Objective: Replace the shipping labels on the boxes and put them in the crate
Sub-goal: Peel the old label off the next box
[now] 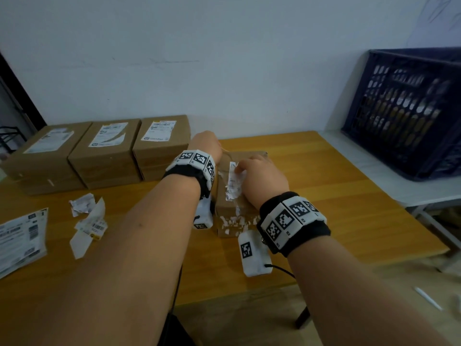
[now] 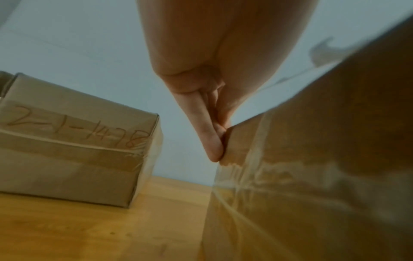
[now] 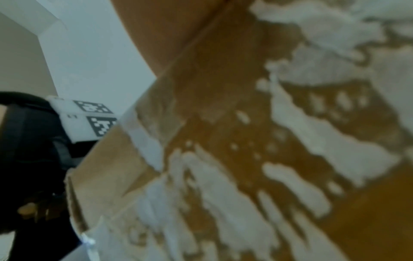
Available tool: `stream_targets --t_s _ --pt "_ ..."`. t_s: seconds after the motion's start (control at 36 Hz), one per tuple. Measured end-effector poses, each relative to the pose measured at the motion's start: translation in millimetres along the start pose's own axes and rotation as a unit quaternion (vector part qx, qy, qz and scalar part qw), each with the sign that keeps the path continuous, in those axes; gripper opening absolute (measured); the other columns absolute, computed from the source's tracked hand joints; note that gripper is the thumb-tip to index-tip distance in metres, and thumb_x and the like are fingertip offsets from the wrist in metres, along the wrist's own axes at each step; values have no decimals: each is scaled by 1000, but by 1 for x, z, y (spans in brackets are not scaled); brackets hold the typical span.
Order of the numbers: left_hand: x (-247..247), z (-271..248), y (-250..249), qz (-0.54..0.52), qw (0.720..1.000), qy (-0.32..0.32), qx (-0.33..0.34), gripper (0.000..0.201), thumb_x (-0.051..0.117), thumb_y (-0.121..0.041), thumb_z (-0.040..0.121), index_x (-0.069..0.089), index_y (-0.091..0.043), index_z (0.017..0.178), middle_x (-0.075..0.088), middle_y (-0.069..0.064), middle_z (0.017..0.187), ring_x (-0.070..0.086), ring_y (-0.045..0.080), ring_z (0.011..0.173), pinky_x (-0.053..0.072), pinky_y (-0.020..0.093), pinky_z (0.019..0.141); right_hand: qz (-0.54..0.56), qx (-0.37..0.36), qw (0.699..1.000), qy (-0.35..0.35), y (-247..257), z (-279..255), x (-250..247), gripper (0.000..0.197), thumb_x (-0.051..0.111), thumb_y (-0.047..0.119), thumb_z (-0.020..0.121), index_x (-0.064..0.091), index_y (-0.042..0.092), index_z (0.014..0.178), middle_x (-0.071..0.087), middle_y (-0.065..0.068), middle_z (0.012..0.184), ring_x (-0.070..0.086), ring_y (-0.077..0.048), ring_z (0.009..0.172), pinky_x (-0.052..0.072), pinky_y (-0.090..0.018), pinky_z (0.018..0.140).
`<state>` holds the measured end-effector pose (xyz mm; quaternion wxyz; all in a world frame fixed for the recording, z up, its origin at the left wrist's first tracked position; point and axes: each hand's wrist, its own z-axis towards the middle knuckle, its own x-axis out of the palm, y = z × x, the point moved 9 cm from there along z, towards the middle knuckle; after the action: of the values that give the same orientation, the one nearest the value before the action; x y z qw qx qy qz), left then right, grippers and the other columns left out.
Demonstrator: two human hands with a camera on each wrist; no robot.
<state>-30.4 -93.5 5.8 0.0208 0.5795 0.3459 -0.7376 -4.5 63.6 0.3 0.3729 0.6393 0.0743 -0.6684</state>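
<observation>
A brown cardboard box (image 1: 225,209) lies in the middle of the wooden table, its top streaked with torn white paper residue (image 3: 234,185). My left hand (image 1: 205,143) presses against the box's far left corner; its fingers (image 2: 209,134) look straight and lie flat against the cardboard edge (image 2: 290,159). My right hand (image 1: 262,179) rests on the box top and pinches a half-peeled strip of the old label (image 1: 233,182) at its upper end. The dark blue crate (image 1: 404,108) stands at the far right.
Three labelled boxes (image 1: 104,151) line the back left wall; the nearest shows handwriting (image 2: 78,127). Torn label scraps (image 1: 87,221) and a sheet of labels (image 1: 21,239) lie at the left of the table (image 1: 336,208). The crate rests on a white side table (image 1: 361,176).
</observation>
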Motion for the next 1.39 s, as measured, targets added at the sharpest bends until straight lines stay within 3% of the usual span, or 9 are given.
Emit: stream_targets --t_s 0.25,0.36,0.56,0.67,0.86,0.97,1.11,1.22,1.39 --pt "4 -7 73 -162 974 -12 -156 7 57 -3 91 62 -2 86 68 18 101 69 35 81 57 46 80 8 11 1000 1 -1 3 1 44 40 0 89 63 21 119 53 -1 133 42 -22 128 42 -43 102" --pt "23 -28 92 -306 930 58 -193 33 41 13 91 63 1 69 62 25 102 63 35 63 58 45 68 17 13 1000 -10 0 2 1 45 36 -2 88 64 19 115 53 -2 132 44 -22 126 43 -44 101" --pt "23 -52 74 -310 930 115 -160 26 40 10 94 61 1 81 57 14 71 48 20 52 43 17 39 21 31 999 -17 0 1 0 43 35 0 88 64 21 113 55 -3 128 50 -23 116 45 -40 94" --pt "17 -63 57 -301 938 124 -120 21 43 7 95 64 5 94 60 14 78 51 19 53 44 15 35 28 39 999 -19 0 0 1 42 38 1 88 66 21 112 59 -4 123 56 -24 108 49 -42 92" --pt "11 -83 41 -310 933 157 -88 24 50 -17 99 61 3 107 63 16 93 61 22 62 54 27 56 60 20 993 -96 0 -4 -16 37 48 12 87 70 29 111 65 1 121 54 -22 119 29 -46 113" --pt "8 -93 45 -282 942 168 -73 26 59 -31 94 63 -6 88 66 11 84 63 20 62 54 29 59 115 11 989 -88 4 -13 -19 28 53 16 88 75 30 97 72 8 104 63 -17 102 44 -44 101" --pt "6 -108 44 -270 943 187 -52 19 69 -24 88 68 -6 94 67 8 77 64 18 63 54 27 58 147 1 989 3 9 -27 -4 16 62 30 85 76 28 77 72 9 78 67 -14 80 54 -44 86" --pt "-1 -119 39 -283 941 179 -40 18 70 -18 86 68 -2 95 67 8 76 63 18 62 54 25 56 143 -16 989 27 14 -37 -2 14 68 46 80 72 33 76 72 13 81 67 -10 82 55 -42 87" --pt "-11 -131 35 -275 949 156 2 9 73 -10 82 70 -14 90 72 5 84 68 14 66 55 23 58 171 -11 985 26 12 -47 -5 11 76 38 79 71 29 77 71 9 84 67 -11 82 57 -39 83"
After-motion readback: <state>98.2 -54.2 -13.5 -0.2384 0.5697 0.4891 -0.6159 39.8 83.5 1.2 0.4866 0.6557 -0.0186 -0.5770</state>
